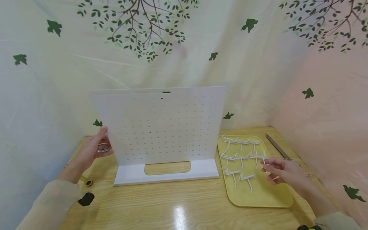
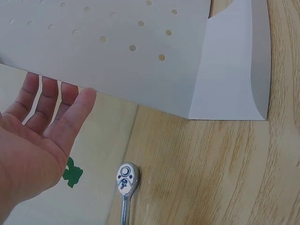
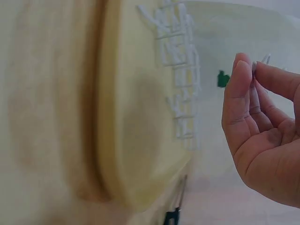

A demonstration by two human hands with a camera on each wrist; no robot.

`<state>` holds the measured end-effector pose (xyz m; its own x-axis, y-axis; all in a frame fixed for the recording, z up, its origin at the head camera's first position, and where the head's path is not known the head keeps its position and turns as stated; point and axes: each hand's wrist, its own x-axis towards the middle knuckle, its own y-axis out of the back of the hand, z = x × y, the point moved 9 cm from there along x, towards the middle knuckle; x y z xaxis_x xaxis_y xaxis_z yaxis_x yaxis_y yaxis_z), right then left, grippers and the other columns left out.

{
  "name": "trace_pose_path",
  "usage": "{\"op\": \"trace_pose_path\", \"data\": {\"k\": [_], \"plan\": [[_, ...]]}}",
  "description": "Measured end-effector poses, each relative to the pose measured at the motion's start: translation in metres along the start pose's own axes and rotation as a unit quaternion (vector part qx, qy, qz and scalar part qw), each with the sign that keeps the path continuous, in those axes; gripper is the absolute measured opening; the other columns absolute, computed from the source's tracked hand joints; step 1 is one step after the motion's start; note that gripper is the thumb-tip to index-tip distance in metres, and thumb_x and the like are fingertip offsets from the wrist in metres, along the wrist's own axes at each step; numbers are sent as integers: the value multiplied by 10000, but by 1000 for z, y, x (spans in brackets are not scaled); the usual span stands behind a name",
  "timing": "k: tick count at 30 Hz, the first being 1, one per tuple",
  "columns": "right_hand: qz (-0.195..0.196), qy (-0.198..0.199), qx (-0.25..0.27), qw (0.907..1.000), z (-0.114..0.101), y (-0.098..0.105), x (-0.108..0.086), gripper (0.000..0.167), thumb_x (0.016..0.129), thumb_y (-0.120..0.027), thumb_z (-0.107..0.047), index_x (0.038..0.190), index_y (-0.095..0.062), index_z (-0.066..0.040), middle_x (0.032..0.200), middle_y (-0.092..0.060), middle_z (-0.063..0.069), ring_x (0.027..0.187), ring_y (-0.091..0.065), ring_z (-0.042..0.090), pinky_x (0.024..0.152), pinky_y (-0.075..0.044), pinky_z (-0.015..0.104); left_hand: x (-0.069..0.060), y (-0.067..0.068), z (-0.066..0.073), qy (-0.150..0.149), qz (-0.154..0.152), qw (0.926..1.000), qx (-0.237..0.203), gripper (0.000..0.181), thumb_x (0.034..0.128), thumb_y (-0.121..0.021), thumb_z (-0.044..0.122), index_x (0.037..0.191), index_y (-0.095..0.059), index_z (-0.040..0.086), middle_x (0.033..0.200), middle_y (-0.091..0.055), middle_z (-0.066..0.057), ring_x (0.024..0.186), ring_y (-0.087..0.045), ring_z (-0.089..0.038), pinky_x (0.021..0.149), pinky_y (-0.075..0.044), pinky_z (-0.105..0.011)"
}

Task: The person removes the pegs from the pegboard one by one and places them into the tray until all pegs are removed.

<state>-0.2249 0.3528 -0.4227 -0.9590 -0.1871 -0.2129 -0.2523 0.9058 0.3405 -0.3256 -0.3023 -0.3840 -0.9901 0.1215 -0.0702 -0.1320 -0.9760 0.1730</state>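
Note:
A white pegboard (image 1: 172,127) with rows of small holes stands upright on its flat base. My left hand (image 1: 91,150) holds its left edge; in the left wrist view the thumb (image 2: 84,105) lies at the edge and the other fingers reach behind the board. Over the right part of a yellow tray (image 1: 270,198), my right hand (image 1: 283,172) pinches a white wire hook (image 1: 264,157) between thumb and fingertips. Most of that hook is hidden in the right wrist view. Several more white hooks (image 1: 241,157) lie in rows on the tray.
A ratchet wrench (image 2: 125,180) lies on the wooden table (image 1: 138,204) left of the board. A long, thin dark tool (image 1: 276,145) lies beyond the tray's right edge. A leaf-patterned curtain (image 1: 184,70) hangs behind and along both sides.

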Motion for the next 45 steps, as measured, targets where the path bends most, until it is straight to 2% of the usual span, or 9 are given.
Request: {"op": "trace_pose_path", "data": {"k": [2,7,10,12,18,24,29,36,45], "plan": [[-105,-101,96,9998,11,0,-1,423,1055,-585,-241,1336,-531,70,1121,-693,108,861,-695,284,735,-615,394,1,0,-1,25,-12,10000,-33,562,1050,-427,551,1022,-590,14,957,-673,-10,865,-686,-164,786,-613,-347],[-173,-531,270,9981,41,1,-1,365,1061,-570,-242,1316,-572,18,1074,-707,-7,827,-692,200,721,-607,344,4,-2,-1,70,22,10000,-39,612,1035,-433,579,1062,-573,-16,980,-655,-31,885,-675,-167,812,-608,-364],[-178,-637,363,9971,54,0,-1,376,1058,-574,-231,1317,-571,41,1037,-716,-20,802,-700,189,703,-609,341,3,-3,-1,51,77,10000,-32,636,1025,-437,596,1050,-568,-25,969,-659,-29,878,-677,-156,808,-608,-366],[-201,-658,499,9964,59,-2,0,328,1053,-580,-203,1284,-595,30,1012,-719,-17,789,-706,191,697,-613,345,3,-1,-2,41,90,9999,-31,637,1026,-433,598,1040,-564,-24,963,-660,-27,874,-677,-148,805,-609,-365],[-272,-669,524,9960,64,-9,3,425,1039,-602,-177,1300,-512,146,984,-716,12,763,-713,199,672,-621,355,2,2,-3,44,117,9999,99,663,1024,-416,614,1065,-553,-34,977,-658,-32,875,-678,-144,800,-610,-357],[-280,-825,540,9947,69,-11,4,482,1040,-605,-195,1338,-464,157,974,-711,-1,751,-708,179,658,-615,335,2,2,-2,11,109,9999,116,652,1027,-415,610,1065,-555,-26,983,-661,-30,879,-679,-145,801,-610,-360],[-266,-762,480,9956,69,-11,3,517,1044,-594,-181,1351,-417,195,971,-704,-12,746,-703,176,651,-614,331,1,1,-2,49,113,9999,21,638,1024,-426,607,1043,-562,-16,969,-658,-30,874,-679,-144,799,-610,-360],[-247,-781,444,9956,70,-12,3,510,1048,-587,-175,1347,-416,201,965,-702,-16,740,-697,168,643,-610,320,1,1,-3,89,153,9997,152,676,1011,-424,633,1079,-556,-27,981,-656,-34,876,-677,-143,796,-611,-349],[-173,-860,432,9952,70,-12,2,451,1054,-584,-208,1315,-489,148,959,-707,-17,733,-696,159,639,-609,316,0,0,-1,123,152,9995,247,697,1008,-409,648,1085,-538,-34,992,-640,-43,883,-669,-143,816,-607,-364]]}}
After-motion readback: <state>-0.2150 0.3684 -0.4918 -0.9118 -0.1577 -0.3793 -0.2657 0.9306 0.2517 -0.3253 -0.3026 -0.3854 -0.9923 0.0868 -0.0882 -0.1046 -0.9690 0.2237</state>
